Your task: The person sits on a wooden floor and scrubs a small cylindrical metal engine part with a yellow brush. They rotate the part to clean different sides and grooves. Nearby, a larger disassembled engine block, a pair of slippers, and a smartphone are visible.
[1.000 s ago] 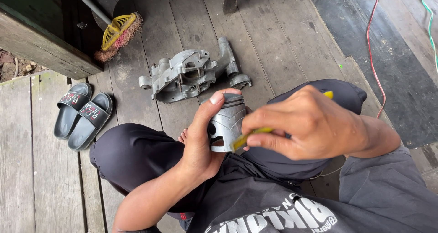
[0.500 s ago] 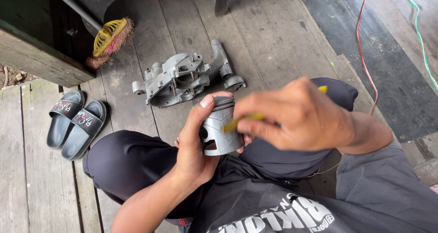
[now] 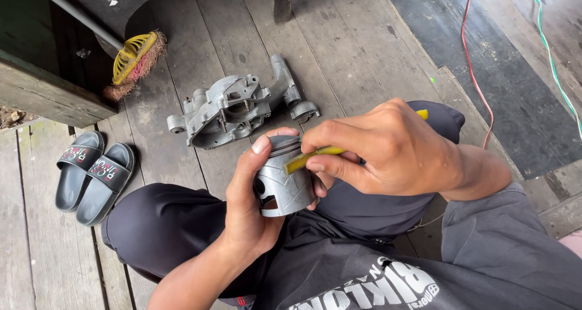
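My left hand (image 3: 248, 207) grips a grey metal piston (image 3: 282, 185) over my lap, thumb on its crown rim. My right hand (image 3: 388, 149) holds a thin yellow-handled tool (image 3: 309, 157), its tip laid against the piston's ring grooves near the top. The tool's far end (image 3: 422, 113) shows past my knuckles. I sit cross-legged in dark trousers on a wooden plank floor.
A grey metal engine crankcase (image 3: 233, 107) lies on the planks ahead of my knees. A yellow broom head (image 3: 133, 58) leans at the upper left, a pair of grey slide sandals (image 3: 91, 173) at left. Red (image 3: 473, 73) and green (image 3: 551, 49) cables cross a dark mat (image 3: 485, 55) at right.
The view has shifted slightly, the crankcase and sandals sliding down and right in frame. Both hands stay on the piston, the tool still against its top grooves.
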